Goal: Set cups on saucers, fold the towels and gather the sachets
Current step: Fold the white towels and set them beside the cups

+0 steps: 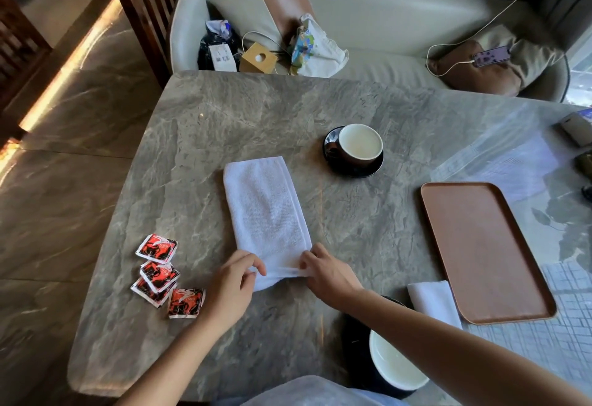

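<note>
Both hands pinch the white towel (267,210) at its near end: left hand (232,282), right hand (326,272); four sachets (161,274) (red) lie left on the worktop (243,117).

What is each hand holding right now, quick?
Left hand: pinching the near edge of the white towel.
Right hand: pinching the same towel's near edge too.

White towel (266,210) lies folded lengthwise; dark cup (360,146) on saucer (352,172); red sachets (159,272) clustered left.
</note>
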`<act>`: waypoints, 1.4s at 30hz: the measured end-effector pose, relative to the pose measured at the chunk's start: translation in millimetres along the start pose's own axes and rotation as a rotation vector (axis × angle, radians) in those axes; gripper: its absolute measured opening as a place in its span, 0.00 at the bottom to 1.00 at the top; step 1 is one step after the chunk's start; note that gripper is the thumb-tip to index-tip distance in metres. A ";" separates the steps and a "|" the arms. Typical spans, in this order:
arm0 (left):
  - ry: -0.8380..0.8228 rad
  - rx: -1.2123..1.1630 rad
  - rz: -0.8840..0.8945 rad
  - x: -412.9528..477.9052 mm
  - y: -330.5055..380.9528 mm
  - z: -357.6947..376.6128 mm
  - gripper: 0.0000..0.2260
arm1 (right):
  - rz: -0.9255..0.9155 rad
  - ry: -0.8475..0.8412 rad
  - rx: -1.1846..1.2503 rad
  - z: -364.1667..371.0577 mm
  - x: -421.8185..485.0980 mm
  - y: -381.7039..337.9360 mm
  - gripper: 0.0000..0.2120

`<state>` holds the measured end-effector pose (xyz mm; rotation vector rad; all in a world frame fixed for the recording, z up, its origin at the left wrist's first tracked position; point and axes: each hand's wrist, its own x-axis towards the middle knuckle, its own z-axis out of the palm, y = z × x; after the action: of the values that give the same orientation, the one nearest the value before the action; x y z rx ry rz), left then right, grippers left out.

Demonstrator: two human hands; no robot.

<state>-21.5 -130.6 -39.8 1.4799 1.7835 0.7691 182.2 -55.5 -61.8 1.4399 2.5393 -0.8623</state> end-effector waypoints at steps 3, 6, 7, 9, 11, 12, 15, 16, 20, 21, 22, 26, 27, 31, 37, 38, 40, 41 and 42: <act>0.023 -0.021 -0.062 1.0 -0.4 -1.8 0.14 | 0.005 0.048 0.061 -8.0 2.6 0.1 0.07; -0.017 0.013 -0.130 -2.2 -7.5 -2.8 0.16 | -0.026 0.086 0.125 -18.6 2.8 1.5 0.06; -0.036 0.029 -0.138 -4.2 -9.2 -2.7 0.17 | -0.036 0.101 0.131 -21.8 2.3 2.3 0.05; -0.068 0.056 -0.122 -9.4 -10.5 -1.8 0.17 | -0.054 0.125 0.129 -26.0 1.3 3.7 0.05; -0.078 0.064 -0.099 -14.7 -10.5 -1.0 0.15 | -0.061 0.138 0.127 -27.4 0.0 4.4 0.06; -0.071 0.066 -0.086 -16.8 -10.6 -0.6 0.13 | -0.064 0.144 0.130 -27.0 -0.4 4.5 0.07; -0.044 0.110 -0.036 -21.6 -10.3 -0.4 0.05 | -0.068 0.173 0.154 -24.3 -1.7 3.7 0.07; -0.041 0.126 -0.026 -22.5 -11.4 -0.1 0.07 | -0.066 0.188 0.162 -23.4 -2.3 3.5 0.07; 0.005 0.141 -0.064 -24.7 -14.9 0.8 0.11 | -0.082 0.253 0.213 -21.6 -6.7 2.7 0.07; 0.026 0.120 -0.082 -24.9 -15.8 1.0 0.11 | -0.089 0.263 0.231 -21.8 -8.0 2.3 0.06; 0.047 0.100 -0.097 -24.9 -16.4 1.1 0.12 | -0.095 0.273 0.246 -22.2 -9.2 1.7 0.06; 0.119 0.094 -0.056 -21.2 -15.8 -1.9 0.08 | -0.090 0.302 0.285 -23.0 -13.1 0.3 0.06; 0.131 0.093 -0.043 -19.7 -15.2 -3.1 0.06 | -0.084 0.315 0.279 -22.8 -14.0 0.3 0.05; 0.204 0.049 -0.027 -18.5 -13.2 -4.2 0.08 | -0.115 0.363 0.230 -21.8 -15.4 1.1 0.05; 0.180 0.022 -0.133 -25.1 -11.0 1.8 0.05 | -0.075 0.289 0.289 -16.3 -22.0 -0.5 0.05; 0.190 0.003 -0.144 -25.5 -10.3 2.7 0.07 | -0.061 0.267 0.305 -15.0 -23.0 -0.6 0.08; 0.217 -0.057 -0.174 -25.2 -9.3 5.2 0.09 | -0.021 0.213 0.354 -11.9 -24.4 -0.5 0.09; 0.228 -0.099 -0.197 -24.4 -9.3 7.1 0.09 | 0.007 0.191 0.394 -10.0 -24.6 -0.2 0.08; 0.235 -0.143 -0.224 -23.2 -9.7 9.4 0.10 | 0.036 0.179 0.443 -7.7 -24.2 0.0 0.08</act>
<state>-16.8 -155.0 -50.0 1.1107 1.9817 0.9631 196.9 -69.9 -46.9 1.7424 2.5408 -1.4192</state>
